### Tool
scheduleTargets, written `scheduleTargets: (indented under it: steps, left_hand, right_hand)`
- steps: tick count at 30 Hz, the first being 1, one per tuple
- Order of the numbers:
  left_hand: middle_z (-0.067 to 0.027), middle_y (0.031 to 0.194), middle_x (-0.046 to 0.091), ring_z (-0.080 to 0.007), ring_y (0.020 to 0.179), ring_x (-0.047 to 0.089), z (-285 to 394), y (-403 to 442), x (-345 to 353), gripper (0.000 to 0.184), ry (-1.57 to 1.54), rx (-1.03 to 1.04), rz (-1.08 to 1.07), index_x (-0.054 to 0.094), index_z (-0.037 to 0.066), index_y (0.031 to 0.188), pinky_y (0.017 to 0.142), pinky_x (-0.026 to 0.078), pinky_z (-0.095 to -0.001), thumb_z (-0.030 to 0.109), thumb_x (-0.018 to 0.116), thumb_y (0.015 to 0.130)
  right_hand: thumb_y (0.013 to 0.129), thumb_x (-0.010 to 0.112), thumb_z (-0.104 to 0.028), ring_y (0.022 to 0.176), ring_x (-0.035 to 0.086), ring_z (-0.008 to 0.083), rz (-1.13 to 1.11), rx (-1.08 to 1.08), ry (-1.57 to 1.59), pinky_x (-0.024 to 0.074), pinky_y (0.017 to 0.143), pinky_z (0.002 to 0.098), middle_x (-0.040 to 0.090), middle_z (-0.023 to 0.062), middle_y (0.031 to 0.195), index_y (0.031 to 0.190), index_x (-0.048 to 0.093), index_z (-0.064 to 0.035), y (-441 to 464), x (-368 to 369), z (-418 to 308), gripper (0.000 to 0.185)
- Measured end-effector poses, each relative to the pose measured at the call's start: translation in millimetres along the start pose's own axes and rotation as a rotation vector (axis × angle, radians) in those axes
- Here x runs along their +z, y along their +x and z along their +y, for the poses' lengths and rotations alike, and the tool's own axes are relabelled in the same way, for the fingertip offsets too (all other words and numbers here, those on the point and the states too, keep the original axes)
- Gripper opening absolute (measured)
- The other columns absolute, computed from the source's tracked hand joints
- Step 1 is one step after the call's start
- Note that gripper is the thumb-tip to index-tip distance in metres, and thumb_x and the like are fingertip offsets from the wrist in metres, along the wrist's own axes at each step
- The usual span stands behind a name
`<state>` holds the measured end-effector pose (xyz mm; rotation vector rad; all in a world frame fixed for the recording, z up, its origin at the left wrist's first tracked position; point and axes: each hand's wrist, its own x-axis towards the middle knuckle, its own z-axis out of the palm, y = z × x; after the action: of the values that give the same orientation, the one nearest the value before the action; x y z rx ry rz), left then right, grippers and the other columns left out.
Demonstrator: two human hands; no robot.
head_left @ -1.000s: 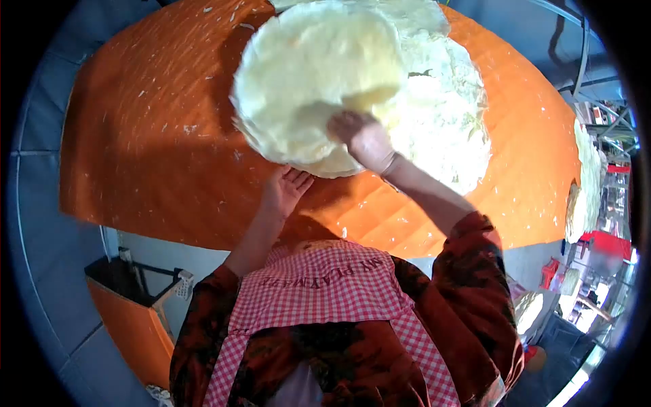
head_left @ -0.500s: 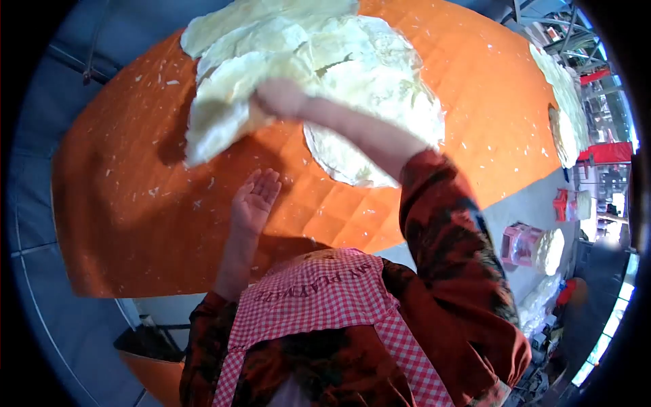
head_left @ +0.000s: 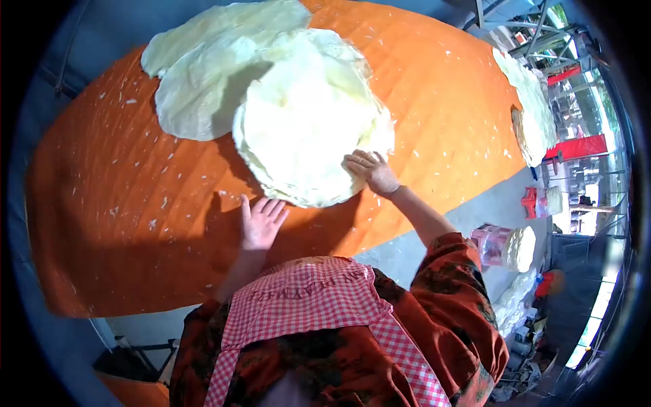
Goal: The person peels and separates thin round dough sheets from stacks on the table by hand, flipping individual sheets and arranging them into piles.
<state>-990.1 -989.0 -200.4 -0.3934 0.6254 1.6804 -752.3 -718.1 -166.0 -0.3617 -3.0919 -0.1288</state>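
Observation:
A stack of thin, round, pale flatbread-like sheets [head_left: 305, 115] lies on the orange tabletop in front of me. My right hand [head_left: 373, 171] rests palm down on the stack's lower right edge, its fingers stretched out. Just below the stack's lower left edge is my left hand [head_left: 263, 222], palm up with fingers spread, holding nothing; its fingertips are close to the rim, and I cannot tell if they touch it. More pale sheets [head_left: 193, 95] lie overlapping to the left and behind, partly covered by the stack.
Small white flakes are scattered over the orange cloth [head_left: 434, 88]. Another pile of pale sheets [head_left: 532, 122] lies at the table's far right end. On the floor to the right stand a pink stool-like holder [head_left: 489, 245] with pale rounds and a red stool [head_left: 530, 202].
My right hand has swung from the left-hand sheets down to the stack's right edge. A sheet it was handling now appears to lie on the stack. My left hand stays open near the rim.

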Motion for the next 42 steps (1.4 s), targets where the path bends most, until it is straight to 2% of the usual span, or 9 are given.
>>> scheduleTargets:
  steps: [7,11,14,21,25,31,33,37,42]
  left_hand:
    - [-0.0071,0.123,0.054,-0.0245,0.115,0.051,-35,18,49,0.043,0.556,0.256,0.316,0.047,0.009,0.123,0.096,0.041,-0.0415,0.033,0.058,0.089]
    - [-0.0077,0.109,0.058,-0.0203,0.094,0.060,-38,31,67,0.042,0.659,0.286,0.507,0.049,0.006,0.113,0.077,0.050,-0.0335,0.030,0.065,0.083]
    - [-0.0107,0.102,0.060,-0.0210,0.086,0.061,-32,48,47,0.040,0.700,0.321,0.514,0.051,0.003,0.107,0.069,0.051,-0.0319,0.016,0.073,0.076]
    - [-0.0096,0.094,0.059,-0.0205,0.082,0.058,-40,54,51,0.042,0.798,0.546,0.637,0.049,0.000,0.102,0.064,0.048,-0.0335,0.005,0.075,0.069]
    - [-0.0080,0.098,0.057,-0.0181,0.088,0.057,-28,67,-2,0.049,0.912,0.590,0.542,0.045,0.003,0.108,0.074,0.050,-0.0336,-0.001,0.072,0.068]
    - [-0.0036,0.096,0.058,-0.0127,0.087,0.055,-31,73,31,0.049,1.103,0.695,-0.010,0.045,0.003,0.117,0.078,0.047,-0.0286,-0.001,0.069,0.074]
    - [-0.0018,0.087,0.056,-0.0085,0.077,0.053,-12,74,55,0.038,1.206,0.636,-0.096,0.050,0.005,0.112,0.067,0.045,-0.0241,0.008,0.069,0.080]
    - [-0.0065,0.078,0.057,-0.0162,0.070,0.056,70,102,46,0.022,1.328,0.849,0.251,0.054,0.004,0.100,0.061,0.046,-0.0307,0.021,0.062,0.087]
    - [-0.0107,0.079,0.055,-0.0319,0.076,0.054,137,118,24,0.008,1.987,1.493,0.374,0.055,0.008,0.086,0.064,0.045,-0.0423,0.015,0.058,0.084]
  right_hand:
    - [0.070,0.066,-0.014,0.128,0.037,0.0295,0.210,0.167,0.367,0.0313,0.103,0.0489,0.045,0.0124,0.133,0.125,0.050,-0.0091,-16,-1,56,0.057]
    - [0.072,0.072,-0.030,0.114,0.051,0.0350,0.633,0.858,0.568,0.0428,0.093,0.0394,0.054,0.0222,0.118,0.121,0.051,-0.0003,22,36,146,0.061]
    - [0.070,0.074,-0.043,0.100,0.060,0.0327,0.061,1.109,1.145,0.0472,0.085,0.0394,0.063,0.0205,0.104,0.113,0.056,0.0045,69,37,187,0.067]
    - [0.071,0.079,-0.028,0.076,0.064,0.0174,-0.124,0.758,1.429,0.0522,0.070,0.0306,0.067,0.0081,0.087,0.094,0.068,0.0035,93,77,196,0.040]
    - [0.069,0.077,-0.024,0.063,0.056,0.0109,0.022,0.928,1.147,0.0470,0.059,0.0303,0.064,0.0022,0.070,0.083,0.070,0.0005,42,-26,131,0.029]
    - [0.068,0.071,-0.015,0.069,0.059,0.0177,0.301,1.547,1.272,0.0478,0.061,0.0338,0.062,0.0060,0.074,0.087,0.067,0.0001,-145,40,43,0.024]
    - [0.068,0.073,-0.017,0.074,0.060,0.0197,0.355,1.573,1.427,0.0478,0.063,0.0352,0.063,0.0067,0.082,0.095,0.064,-0.0007,-182,51,24,0.034]
    - [0.072,0.075,-0.018,0.095,0.058,0.0309,0.039,1.199,0.021,0.0469,0.077,0.0388,0.058,0.0176,0.107,0.112,0.049,0.0032,-135,-16,40,0.052]
    - [0.080,0.068,-0.010,0.084,0.062,0.0194,0.376,0.750,0.958,0.0488,0.077,0.0309,0.064,0.0108,0.090,0.097,0.060,0.0019,115,-58,56,0.023]
